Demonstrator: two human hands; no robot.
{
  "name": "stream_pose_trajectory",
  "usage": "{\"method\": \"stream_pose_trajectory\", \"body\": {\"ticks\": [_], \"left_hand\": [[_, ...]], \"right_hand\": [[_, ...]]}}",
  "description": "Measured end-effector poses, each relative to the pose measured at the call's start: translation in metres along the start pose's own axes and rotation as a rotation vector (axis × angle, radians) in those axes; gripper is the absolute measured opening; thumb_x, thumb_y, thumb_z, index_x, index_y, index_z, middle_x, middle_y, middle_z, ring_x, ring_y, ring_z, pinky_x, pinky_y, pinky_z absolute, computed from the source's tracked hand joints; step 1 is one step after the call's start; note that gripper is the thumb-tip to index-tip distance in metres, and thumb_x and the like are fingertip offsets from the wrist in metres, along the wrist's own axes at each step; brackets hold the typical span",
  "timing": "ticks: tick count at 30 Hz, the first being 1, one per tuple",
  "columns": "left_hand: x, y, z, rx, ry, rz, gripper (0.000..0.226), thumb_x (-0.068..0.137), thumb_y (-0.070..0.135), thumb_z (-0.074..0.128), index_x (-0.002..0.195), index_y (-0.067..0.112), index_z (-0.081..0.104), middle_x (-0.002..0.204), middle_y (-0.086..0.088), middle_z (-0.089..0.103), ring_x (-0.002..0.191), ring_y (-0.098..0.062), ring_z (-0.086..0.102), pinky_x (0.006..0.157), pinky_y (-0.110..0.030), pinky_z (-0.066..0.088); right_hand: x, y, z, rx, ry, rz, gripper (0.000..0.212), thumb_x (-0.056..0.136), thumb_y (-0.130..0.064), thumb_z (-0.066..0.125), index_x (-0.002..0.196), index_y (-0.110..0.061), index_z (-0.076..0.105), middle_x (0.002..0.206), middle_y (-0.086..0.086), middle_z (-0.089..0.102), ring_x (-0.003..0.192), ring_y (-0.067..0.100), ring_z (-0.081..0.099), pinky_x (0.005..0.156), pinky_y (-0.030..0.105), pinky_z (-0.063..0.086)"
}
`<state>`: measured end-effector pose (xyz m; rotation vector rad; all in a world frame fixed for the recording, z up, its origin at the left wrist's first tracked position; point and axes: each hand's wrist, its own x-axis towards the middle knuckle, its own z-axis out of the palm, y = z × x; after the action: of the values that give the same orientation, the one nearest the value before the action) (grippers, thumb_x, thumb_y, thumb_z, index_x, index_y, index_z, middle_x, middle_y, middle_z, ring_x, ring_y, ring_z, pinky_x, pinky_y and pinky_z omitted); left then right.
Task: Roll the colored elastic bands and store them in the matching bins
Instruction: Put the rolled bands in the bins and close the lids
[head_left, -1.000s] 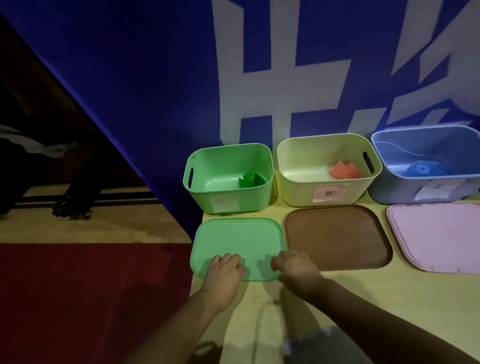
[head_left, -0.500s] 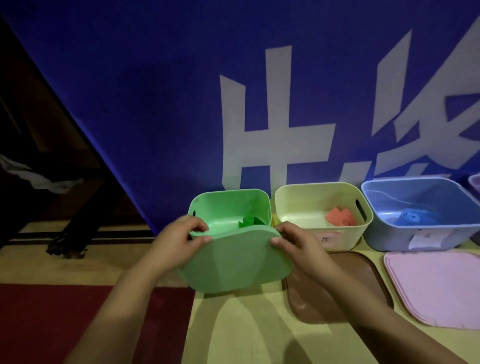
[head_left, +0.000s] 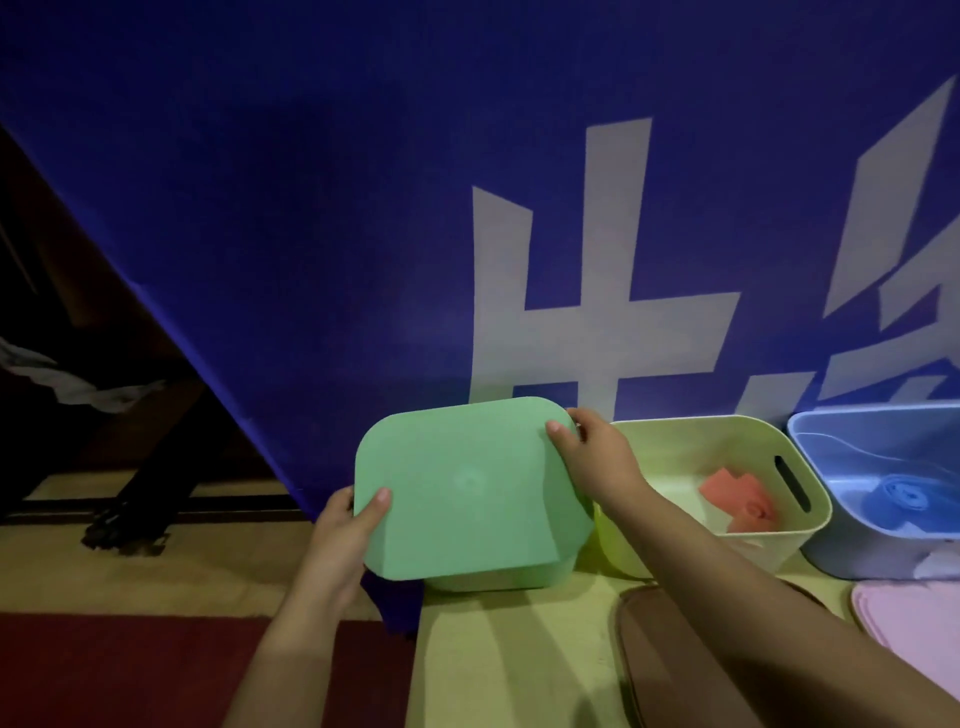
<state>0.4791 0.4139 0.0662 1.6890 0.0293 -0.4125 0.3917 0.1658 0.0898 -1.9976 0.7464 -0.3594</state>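
Rolled elastic bands already lie in two open bins at the right of the frame: a coral-red roll (head_left: 744, 500) in the pale yellow plastic bin (head_left: 675, 431), a blue roll (head_left: 897, 496) in the light blue plastic bin (head_left: 852, 540). At centre, the square mint-green plastic lid (head_left: 467, 488) sits tilted over the green plastic bin (head_left: 509, 579), hiding whatever is inside. The left hand (head_left: 345, 530) pinches the lid's lower-left edge, thumb on top; the right hand (head_left: 597, 457) grips its upper-right corner. The lid looks unseated, so pressing one corner first could skew it or shove the bin, which stands near the yellow table (head_left: 519, 654) edge.
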Motion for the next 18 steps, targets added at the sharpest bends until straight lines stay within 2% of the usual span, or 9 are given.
{"method": "stream_pose_trajectory", "body": {"ticks": [2, 5, 7, 9, 14, 16, 18], "left_hand": [[0.019, -0.003, 0.007, -0.011, 0.037, -0.012, 0.039, 0.090, 0.021, 0.062, 0.123, 0.007, 0.048, 0.112, -0.011, 0.064, 0.102, -0.029, 0.062, 0.086, -0.044, 0.051], [0.039, -0.009, 0.018, 0.115, 0.090, 0.022, 0.033, 0.092, 0.019, 0.060, 0.120, 0.012, 0.045, 0.109, -0.011, 0.062, 0.098, -0.026, 0.060, 0.080, -0.038, 0.049], [0.046, -0.013, 0.022, 0.251, 0.123, 0.056, 0.028, 0.092, 0.017, 0.058, 0.119, 0.012, 0.049, 0.110, -0.009, 0.061, 0.098, -0.025, 0.059, 0.077, -0.035, 0.046], [0.049, -0.014, 0.024, 0.354, 0.137, 0.088, 0.027, 0.092, 0.014, 0.058, 0.118, 0.007, 0.055, 0.104, -0.005, 0.060, 0.095, -0.023, 0.058, 0.077, -0.033, 0.045], [0.056, -0.011, 0.021, 0.486, 0.089, 0.168, 0.018, 0.088, 0.011, 0.062, 0.105, 0.006, 0.066, 0.092, -0.005, 0.066, 0.089, -0.025, 0.063, 0.079, -0.037, 0.051], [0.059, -0.013, 0.016, 0.460, 0.055, 0.161, 0.020, 0.086, 0.014, 0.064, 0.105, 0.011, 0.067, 0.095, -0.002, 0.067, 0.090, -0.023, 0.064, 0.081, -0.037, 0.052], [0.063, -0.018, 0.013, 0.473, 0.036, 0.160, 0.025, 0.081, 0.022, 0.067, 0.106, 0.019, 0.068, 0.104, -0.007, 0.067, 0.094, -0.023, 0.065, 0.084, -0.042, 0.054]], "right_hand": [[0.005, 0.008, 0.007, -0.149, -0.005, -0.003, 0.049, 0.095, -0.034, 0.050, 0.138, -0.012, 0.039, 0.132, 0.009, 0.053, 0.118, 0.028, 0.051, 0.093, 0.035, 0.041], [0.014, 0.022, 0.019, -0.272, -0.011, 0.020, 0.041, 0.093, -0.033, 0.052, 0.130, -0.018, 0.040, 0.125, 0.006, 0.056, 0.112, 0.026, 0.054, 0.092, 0.041, 0.044], [0.019, 0.027, 0.026, -0.358, -0.001, 0.058, 0.039, 0.094, -0.033, 0.051, 0.128, -0.019, 0.040, 0.123, 0.002, 0.056, 0.110, 0.024, 0.054, 0.091, 0.041, 0.038], [0.024, 0.030, 0.031, -0.449, 0.008, 0.085, 0.044, 0.095, -0.035, 0.047, 0.135, -0.018, 0.037, 0.127, 0.002, 0.054, 0.114, 0.024, 0.052, 0.089, 0.039, 0.033], [0.033, 0.031, 0.036, -0.563, 0.028, 0.108, 0.051, 0.098, -0.038, 0.040, 0.143, -0.019, 0.028, 0.133, 0.005, 0.050, 0.122, 0.025, 0.044, 0.090, 0.038, 0.031], [0.032, 0.032, 0.037, -0.590, 0.030, 0.102, 0.050, 0.097, -0.039, 0.041, 0.142, -0.020, 0.029, 0.134, 0.004, 0.049, 0.123, 0.025, 0.041, 0.092, 0.039, 0.031], [0.029, 0.035, 0.038, -0.600, 0.027, 0.099, 0.049, 0.097, -0.039, 0.041, 0.141, -0.020, 0.031, 0.135, 0.004, 0.048, 0.123, 0.024, 0.040, 0.094, 0.040, 0.031]]}}
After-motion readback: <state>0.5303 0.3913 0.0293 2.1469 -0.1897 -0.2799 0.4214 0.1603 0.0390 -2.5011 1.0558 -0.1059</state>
